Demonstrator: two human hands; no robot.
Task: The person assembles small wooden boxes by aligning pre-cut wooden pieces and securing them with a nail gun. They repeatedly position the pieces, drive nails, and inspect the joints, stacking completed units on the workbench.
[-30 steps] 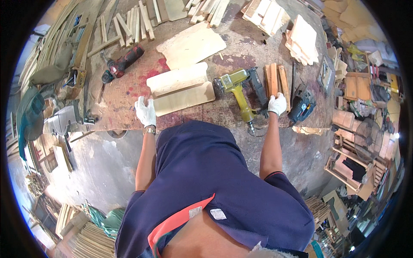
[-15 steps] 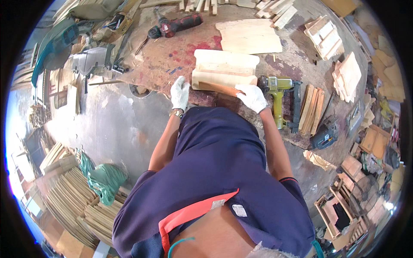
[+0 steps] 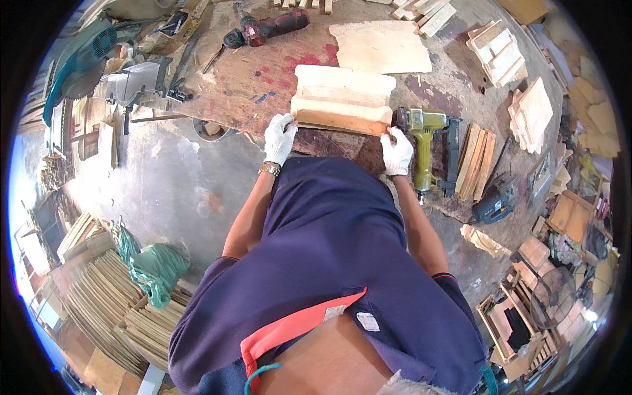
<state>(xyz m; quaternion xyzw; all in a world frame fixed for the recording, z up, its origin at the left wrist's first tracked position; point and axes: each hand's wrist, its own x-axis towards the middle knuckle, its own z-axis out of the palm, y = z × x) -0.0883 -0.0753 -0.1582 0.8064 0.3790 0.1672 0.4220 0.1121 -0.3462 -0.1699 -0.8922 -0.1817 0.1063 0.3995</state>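
Observation:
A pale wooden piece with wavy side edges [image 3: 342, 85] lies on the workbench in front of me. Along its near edge runs a browner wooden strip [image 3: 342, 121]. My left hand [image 3: 280, 138], in a white glove, pinches the left end of this strip. At the strip's right end, my gloved right hand [image 3: 397, 153] has thumb and fingertips closed on the corner. A yellow-green nail gun [image 3: 424, 141] with a black magazine lies just right of that hand. Beyond the wooden piece is a flat pale board [image 3: 382, 47] with similar wavy sides.
A red and black power tool [image 3: 273, 27] lies at the back of the bench [image 3: 230, 85]. Stacked wood pieces [image 3: 497, 52] and brown strips [image 3: 475, 162] sit on the right. At far left stands a teal miter saw [image 3: 89, 56]; slats [image 3: 108, 309] are piled below.
The brown strip, angled before with its right end toward me, now lies along the piece's near edge. My right hand has shifted slightly right and nearer me to its end corner.

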